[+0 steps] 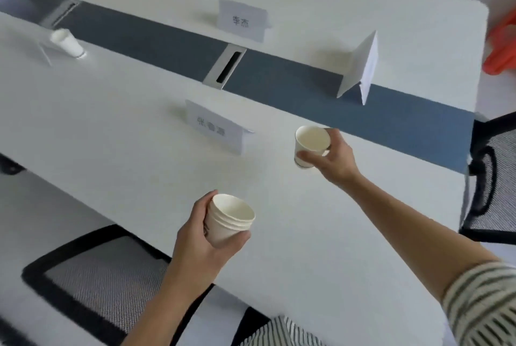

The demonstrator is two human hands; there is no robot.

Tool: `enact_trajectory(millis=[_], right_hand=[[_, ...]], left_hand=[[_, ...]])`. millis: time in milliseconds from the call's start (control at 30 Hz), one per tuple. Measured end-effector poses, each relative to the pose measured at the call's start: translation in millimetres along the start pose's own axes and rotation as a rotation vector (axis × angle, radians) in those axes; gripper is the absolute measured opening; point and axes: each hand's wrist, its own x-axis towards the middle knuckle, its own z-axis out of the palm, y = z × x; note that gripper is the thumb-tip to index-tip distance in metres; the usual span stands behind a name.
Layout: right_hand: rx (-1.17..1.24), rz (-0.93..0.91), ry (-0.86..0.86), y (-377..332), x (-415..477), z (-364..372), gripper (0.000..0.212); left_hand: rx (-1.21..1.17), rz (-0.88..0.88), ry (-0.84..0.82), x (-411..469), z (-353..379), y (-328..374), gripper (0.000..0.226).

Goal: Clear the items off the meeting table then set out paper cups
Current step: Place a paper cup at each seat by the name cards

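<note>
While the left hand grips a stack of paper cups above the white worktop, the right hand holds a single cup farther out, just beyond a name card.

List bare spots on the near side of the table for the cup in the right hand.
Bare tabletop lies between the near name card and the right hand holding the cup. More lies left of that card, up to the far cup. Crowded: the dark strip with cable slot and tent card.
</note>
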Motion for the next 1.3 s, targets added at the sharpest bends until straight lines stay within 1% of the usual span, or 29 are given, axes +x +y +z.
enact_trajectory(millis=[100,200,367,433,500,567,633,667,833,933,1067,1300], right_hand=[[-0.07,0.007,-0.005,4.3,61.3,22.4,0.07],[-0.121,0.04,0.015,12.4,100.8,40.2,0.072],[-0.155,0.067,0.008,41.6,116.0,54.8,0.066],[-0.163,0.068,-0.017,43.1,117.7,56.8,0.068],[-0.185,0.061,-0.054,40.5,116.6,53.0,0.076],[-0.213,0.059,-0.074,36.9,109.0,45.3,0.088],[-0.23,0.089,-0.094,30.4,90.2,36.7,0.089],[-0.227,0.098,-0.104,25.7,76.4,32.1,0.084],[-0.113,0.035,-0.125,-7.0,-34.4,13.1,0.034],[0.003,0.063,-0.13,-27.3,-112.5,6.8,0.018],[0.12,0.1,-0.081,-44.9,-193.9,4.4,0.009],[0.338,0.227,0.158,-36.0,-284.0,-9.6,0.012]], left_hand=[[-0.016,-0.095,0.065,-7.7,9.1,-10.0,0.074],[-0.002,-0.152,0.113,-16.6,16.6,-20.1,0.076],[0.073,-0.191,0.146,-29.6,12.7,-29.2,0.077],[0.077,-0.204,0.153,-29.6,9.4,-31.3,0.079],[0.069,-0.205,0.145,-26.7,8.0,-30.0,0.08],[0.083,-0.143,0.129,-22.1,6.2,-24.2,0.078],[0.073,-0.091,0.103,-16.0,2.8,-14.3,0.077],[0.062,-0.068,0.082,-12.7,0.9,-9.9,0.077],[0.055,0.107,-0.039,-2.7,-7.1,8.4,0.076],[0.053,0.219,-0.155,-3.3,-6.9,15.2,0.077],[0.076,0.35,-0.337,-9.9,1.6,20.4,0.078],[0.144,0.532,-0.61,-45.5,33.8,23.1,0.082]])
